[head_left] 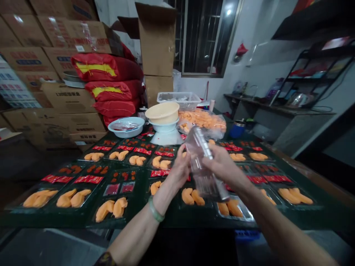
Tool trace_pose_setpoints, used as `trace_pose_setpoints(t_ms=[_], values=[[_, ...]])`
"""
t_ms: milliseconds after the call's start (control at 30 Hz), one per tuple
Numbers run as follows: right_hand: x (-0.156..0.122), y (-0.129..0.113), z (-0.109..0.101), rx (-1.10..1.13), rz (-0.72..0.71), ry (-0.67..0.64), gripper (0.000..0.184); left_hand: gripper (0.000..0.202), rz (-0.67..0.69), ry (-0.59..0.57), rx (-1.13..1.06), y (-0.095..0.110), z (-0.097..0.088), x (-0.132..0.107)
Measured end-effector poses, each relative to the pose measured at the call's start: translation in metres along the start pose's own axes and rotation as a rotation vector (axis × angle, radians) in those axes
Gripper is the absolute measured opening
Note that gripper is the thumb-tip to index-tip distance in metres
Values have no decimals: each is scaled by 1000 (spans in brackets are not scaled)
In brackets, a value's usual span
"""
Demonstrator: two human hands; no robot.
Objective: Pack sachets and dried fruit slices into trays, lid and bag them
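Over the middle of the table I hold up a tilted stack of clear plastic trays (203,179), slightly blurred. My left hand (180,168), with a green bangle at the wrist, has its fingers closed against the stack's left side. My right hand (222,162) is wrapped round the right edge. Below and around them lie filled clear trays with orange curved pieces (193,196), small reddish-brown pieces (123,175) and red packets (88,179). Part of the trays behind my hands is hidden.
Behind the trays stand a blue basin (126,127), a cream bowl (162,112) on a scale (167,136), a bag of orange pieces (203,120) and a white basket (179,96). A blue cup (237,129) is at right. Cartons (66,98) and red sacks (113,90) are stacked at left.
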State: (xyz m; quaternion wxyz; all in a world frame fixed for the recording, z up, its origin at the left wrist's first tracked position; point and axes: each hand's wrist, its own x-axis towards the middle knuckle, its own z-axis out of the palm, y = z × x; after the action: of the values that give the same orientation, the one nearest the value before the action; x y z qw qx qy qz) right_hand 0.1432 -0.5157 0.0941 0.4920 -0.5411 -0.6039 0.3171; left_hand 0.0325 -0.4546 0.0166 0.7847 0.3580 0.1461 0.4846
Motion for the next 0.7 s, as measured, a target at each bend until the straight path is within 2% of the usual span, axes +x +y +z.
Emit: trace_pose_setpoints(t_ms=[100,167,267,333,367,400,467,533,600,633,700], values=[[-5,3,-5,221,95,45,19,91,33,64,74,1,-4,-5],[-5,7,6,215,100,42,17,86,-21,24,30,-3,-4,-11],[-5,12,29,123,75,-67,28,59,-170,-37,-118,-12,-3,-22],[-5,14,37,126,78,-144,32,60,-204,-23,-212,-16,-3,-28],[-4,15,37,162,79,-157,31,61,-178,-9,-257,-17,-2,-30],[-3,16,35,209,64,-132,30,62,-142,1,-303,-17,-2,-31],[-2,16,26,280,-7,15,24,63,-109,-12,-380,-14,0,-32],[-3,13,15,249,-73,201,19,67,-165,-56,-418,-11,1,-32],[-8,9,10,141,-66,278,19,69,-240,-70,-426,-10,-1,-33],[-11,7,11,87,-36,237,20,68,-269,-56,-419,-10,-3,-34],[-17,6,18,16,35,45,25,64,-314,-6,-384,-15,-7,-36]])
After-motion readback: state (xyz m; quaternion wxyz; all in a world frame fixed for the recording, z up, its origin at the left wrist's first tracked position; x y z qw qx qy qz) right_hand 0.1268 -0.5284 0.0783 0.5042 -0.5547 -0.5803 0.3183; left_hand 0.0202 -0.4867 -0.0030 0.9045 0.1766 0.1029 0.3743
